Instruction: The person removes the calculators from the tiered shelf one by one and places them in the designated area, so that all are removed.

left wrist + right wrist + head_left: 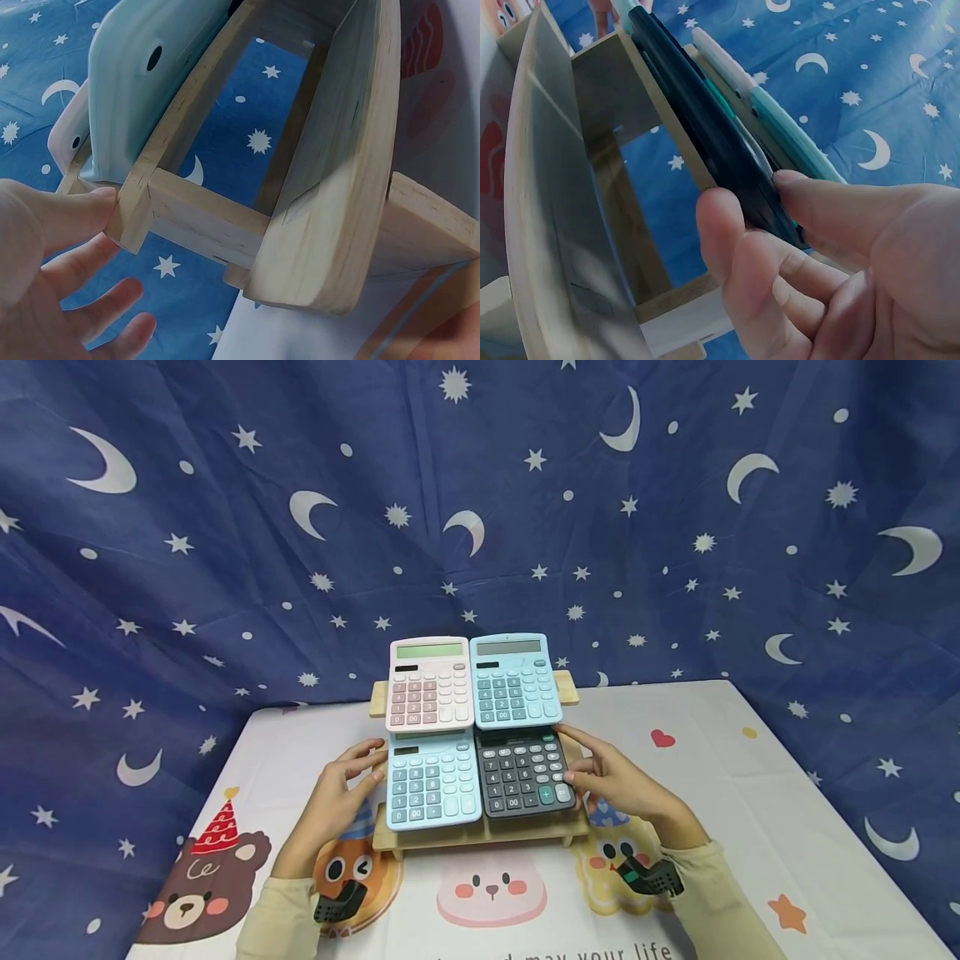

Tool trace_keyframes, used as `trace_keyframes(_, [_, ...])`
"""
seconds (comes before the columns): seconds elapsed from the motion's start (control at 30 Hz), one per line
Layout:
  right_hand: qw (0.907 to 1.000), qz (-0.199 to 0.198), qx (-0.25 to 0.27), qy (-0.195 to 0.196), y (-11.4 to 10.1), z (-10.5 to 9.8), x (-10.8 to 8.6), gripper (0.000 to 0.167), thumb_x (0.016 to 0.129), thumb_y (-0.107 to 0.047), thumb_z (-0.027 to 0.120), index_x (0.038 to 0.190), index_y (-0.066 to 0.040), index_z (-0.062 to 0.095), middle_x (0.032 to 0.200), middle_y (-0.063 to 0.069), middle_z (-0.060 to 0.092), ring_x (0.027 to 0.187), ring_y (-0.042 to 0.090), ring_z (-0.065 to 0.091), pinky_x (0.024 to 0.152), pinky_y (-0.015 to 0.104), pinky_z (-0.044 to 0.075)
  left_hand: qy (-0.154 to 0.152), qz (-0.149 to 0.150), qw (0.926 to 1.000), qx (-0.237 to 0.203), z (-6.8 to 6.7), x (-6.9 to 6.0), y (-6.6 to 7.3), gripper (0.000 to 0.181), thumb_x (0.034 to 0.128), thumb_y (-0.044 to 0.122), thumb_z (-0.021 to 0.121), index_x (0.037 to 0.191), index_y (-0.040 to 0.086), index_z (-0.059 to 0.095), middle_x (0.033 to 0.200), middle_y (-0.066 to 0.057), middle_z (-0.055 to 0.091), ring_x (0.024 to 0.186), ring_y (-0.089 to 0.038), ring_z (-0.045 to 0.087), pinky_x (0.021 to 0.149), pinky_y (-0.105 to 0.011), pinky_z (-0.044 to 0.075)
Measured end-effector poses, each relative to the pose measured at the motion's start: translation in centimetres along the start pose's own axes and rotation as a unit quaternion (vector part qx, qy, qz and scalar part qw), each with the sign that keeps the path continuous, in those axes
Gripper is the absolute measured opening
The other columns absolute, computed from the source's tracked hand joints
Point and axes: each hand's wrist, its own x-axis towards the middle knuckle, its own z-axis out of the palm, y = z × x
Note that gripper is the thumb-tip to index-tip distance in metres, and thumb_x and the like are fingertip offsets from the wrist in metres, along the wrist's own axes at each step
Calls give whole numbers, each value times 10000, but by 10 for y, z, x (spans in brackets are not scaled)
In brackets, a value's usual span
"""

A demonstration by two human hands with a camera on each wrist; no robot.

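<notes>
A wooden two-tier rack (487,837) holds a white-and-pink calculator (442,669) at upper left, a light blue one (525,670) at upper right, another light blue one (437,758) at lower left and a black one (528,787) at lower right. My left hand (330,793) is at the rack's left side; in the left wrist view its thumb and forefinger pinch the end of a rack bar (135,214), beside the lower blue calculator (135,82). With thumb and fingers, my right hand (840,262) pinches the right edge of the black calculator (705,127), which leans on the rack.
A white tablecloth (630,935) with cartoon animals and party hats covers the table. Behind it hangs a dark blue cloth (525,527) with moons and stars. Black straps (341,902) are at both wrists.
</notes>
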Motion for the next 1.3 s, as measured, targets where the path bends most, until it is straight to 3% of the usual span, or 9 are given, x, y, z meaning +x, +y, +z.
trace_keyframes(0.33, [9986, -207, 392, -295, 7, -7, -2, 828, 1001, -67, 608, 1638, -110, 81, 1062, 115, 765, 709, 226, 694, 568, 351, 587, -8, 43, 10000, -40, 0, 0, -1, 344, 996, 51, 608, 1310, -88, 629, 1506, -234, 502, 1455, -442, 398, 1083, -638, 414])
trace_keyframes(0.57, [9977, -150, 620, -234, 14, -9, -6, 836, 991, -52, 620, 1638, -119, 95, 1097, 40, 778, 806, 148, 735, 619, 374, 612, -54, 37, 10000, -3, 2, 2, -3, 354, 999, 60, 606, 1324, -80, 622, 1513, -227, 495, 1457, -432, 396, 1072, -633, 420])
trace_keyframes(0.93, [9915, -195, 1261, -268, 18, -7, -8, 836, 970, 28, 609, 1632, -92, 111, 1100, 41, 781, 880, 154, 768, 680, 313, 622, -11, -16, 10000, -28, 1, -1, -3, 358, 1004, 64, 598, 1328, -89, 614, 1514, -240, 488, 1455, -442, 393, 1067, -637, 421])
trace_keyframes(1.3, [9885, -235, 1466, -284, 16, -7, -12, 796, 973, 12, 609, 1626, -95, 166, 1334, 74, 656, 923, 136, 739, 601, 281, 600, 44, 81, 9998, -152, 1, 0, -2, 343, 995, 47, 607, 1306, -97, 628, 1493, -246, 511, 1445, -443, 412, 1066, -631, 425])
